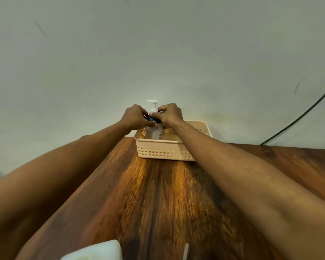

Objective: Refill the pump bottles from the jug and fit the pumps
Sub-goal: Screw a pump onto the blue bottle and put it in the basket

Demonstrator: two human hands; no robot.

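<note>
A person reaches both bare forearms across the wooden table (158, 203) to a cream slotted basket (161, 151) that sits at the table's far edge, close against the pale wall (158, 44). The pump bottle (155, 131), white with a faint printed label, stands upright inside the basket near its left end. Its white pump (152, 103) is on top, with the spout pointing left.

The left grip (134, 116) is clenched at the bottle's shoulder, fingers curled round a dark blue thing (151, 119) that lies across the front of the bottle, just below the pump's collar. It looks glossy and rounded, perhaps a cap, but it is too small and too covered by fingers to say for sure. The right grip (172, 113) comes in from the other side, and its thumb and forefinger pinch the pump at the collar, with the remaining fingers folded behind. The two grips nearly meet in front of the bottle's neck.

At the near edge of the table, bottom left, the rounded white corner of the jug (96, 249) shows, well apart from the basket. Just to its right a thin white strip (185, 249) stands up from the lower edge, cut off by the frame. A black cable (298, 121) runs down the wall on the right and meets the table's back edge.
</note>
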